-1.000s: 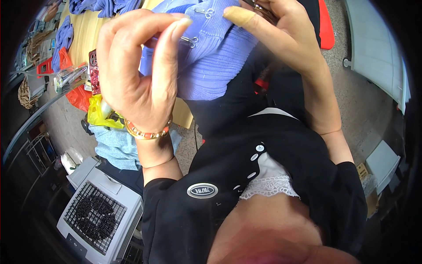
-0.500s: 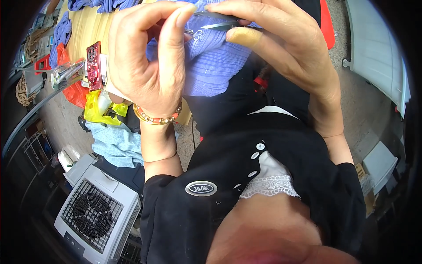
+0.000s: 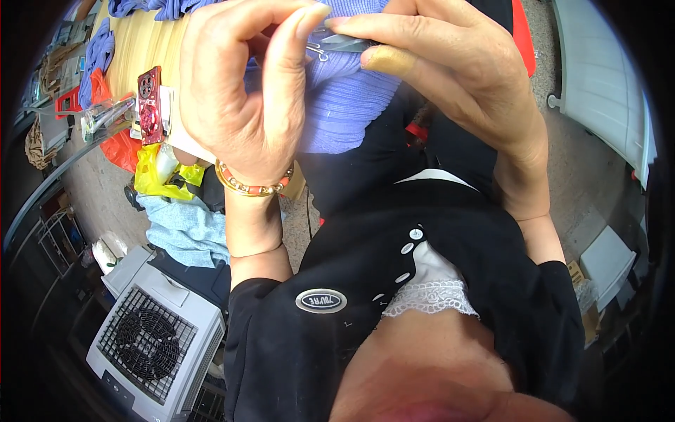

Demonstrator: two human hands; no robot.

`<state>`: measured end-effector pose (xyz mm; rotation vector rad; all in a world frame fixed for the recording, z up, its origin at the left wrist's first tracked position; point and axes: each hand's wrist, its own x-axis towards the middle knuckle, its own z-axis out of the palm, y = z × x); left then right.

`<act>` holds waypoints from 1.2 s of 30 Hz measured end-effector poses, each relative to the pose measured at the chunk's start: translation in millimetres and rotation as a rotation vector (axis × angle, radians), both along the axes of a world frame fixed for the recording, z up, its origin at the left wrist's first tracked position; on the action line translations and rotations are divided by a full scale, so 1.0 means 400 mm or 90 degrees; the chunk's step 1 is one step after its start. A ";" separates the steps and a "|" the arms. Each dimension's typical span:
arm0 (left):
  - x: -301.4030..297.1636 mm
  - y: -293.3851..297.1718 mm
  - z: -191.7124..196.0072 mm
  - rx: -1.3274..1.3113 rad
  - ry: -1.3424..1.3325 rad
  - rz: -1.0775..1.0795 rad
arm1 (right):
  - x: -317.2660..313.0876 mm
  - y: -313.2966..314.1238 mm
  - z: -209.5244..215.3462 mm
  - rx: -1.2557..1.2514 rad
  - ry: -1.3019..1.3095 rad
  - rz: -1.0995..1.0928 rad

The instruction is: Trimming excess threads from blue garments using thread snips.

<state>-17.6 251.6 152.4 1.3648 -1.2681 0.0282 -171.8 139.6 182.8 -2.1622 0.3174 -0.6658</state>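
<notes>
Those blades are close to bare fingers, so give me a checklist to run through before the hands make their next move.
1. Bladed tool held: ok, in the right hand, blades pointing toward the left hand.
2. Left pinch closed: ok, thumb and forefinger tips meet; what lies between them, cannot tell.
3. Blades clear of the metal hook: cannot tell; they show right beside it, and contact is unclear.
4. Lilac-blue knit clear of the blades: cannot tell; it lies behind them, depth unclear.
5. Tan cover on the right thumb: ok, in place.
6. Red phone away from the blades: ok, off to the left.
</notes>
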 end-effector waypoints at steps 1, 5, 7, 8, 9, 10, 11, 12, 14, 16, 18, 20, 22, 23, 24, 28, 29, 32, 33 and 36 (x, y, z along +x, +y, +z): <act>-0.001 0.002 0.001 0.007 0.000 0.002 | 0.001 0.000 0.001 -0.008 0.004 -0.002; -0.003 -0.006 0.005 0.011 -0.001 -0.003 | -0.008 -0.007 0.010 -0.058 0.020 -0.008; -0.004 -0.005 0.003 0.007 -0.001 -0.001 | -0.007 -0.008 0.009 -0.062 0.023 -0.004; -0.005 -0.005 0.002 0.003 0.000 -0.001 | -0.007 -0.008 0.009 -0.066 0.027 -0.001; -0.005 -0.004 0.002 0.003 0.000 -0.001 | -0.007 -0.008 0.009 -0.066 0.027 -0.001; -0.005 -0.002 0.003 0.012 -0.001 0.003 | -0.008 -0.009 0.010 -0.070 0.029 0.002; -0.006 -0.001 0.004 0.021 -0.002 0.007 | -0.008 -0.009 0.011 -0.075 0.030 0.005; -0.005 -0.001 0.003 0.021 -0.002 0.007 | -0.007 -0.008 0.012 -0.075 0.030 0.006; -0.002 -0.001 0.002 0.014 -0.016 0.004 | -0.006 -0.006 0.016 -0.075 0.042 0.003; -0.006 0.000 0.001 0.007 0.034 -0.011 | -0.005 -0.006 0.014 -0.082 0.037 0.002; -0.001 0.010 0.006 0.026 0.049 -0.001 | -0.002 -0.005 0.008 -0.087 0.032 0.007; 0.012 0.012 0.008 -0.009 0.103 0.026 | 0.004 -0.003 -0.005 -0.069 -0.004 -0.020; 0.040 0.022 0.021 0.013 0.076 0.071 | 0.005 -0.005 -0.010 -0.028 -0.007 -0.013; 0.050 0.034 0.015 -0.001 0.123 0.049 | 0.006 -0.011 -0.018 -0.043 -0.002 -0.021; 0.069 0.050 0.007 0.003 0.142 0.045 | 0.009 -0.015 -0.026 -0.058 0.002 -0.029; 0.095 0.131 0.009 0.100 0.137 -0.011 | 0.024 -0.016 -0.046 -0.034 -0.037 -0.030; 0.096 0.136 0.010 0.127 0.105 -0.025 | 0.020 -0.022 -0.043 -0.058 -0.010 -0.047; 0.090 0.158 0.022 0.203 0.037 -0.013 | 0.049 -0.025 -0.075 0.014 -0.031 -0.053; 0.095 0.156 0.022 0.240 0.013 -0.002 | 0.051 -0.029 -0.081 0.010 -0.030 -0.053; 0.090 0.130 0.006 0.232 0.056 0.013 | 0.052 -0.034 -0.085 -0.042 -0.024 -0.052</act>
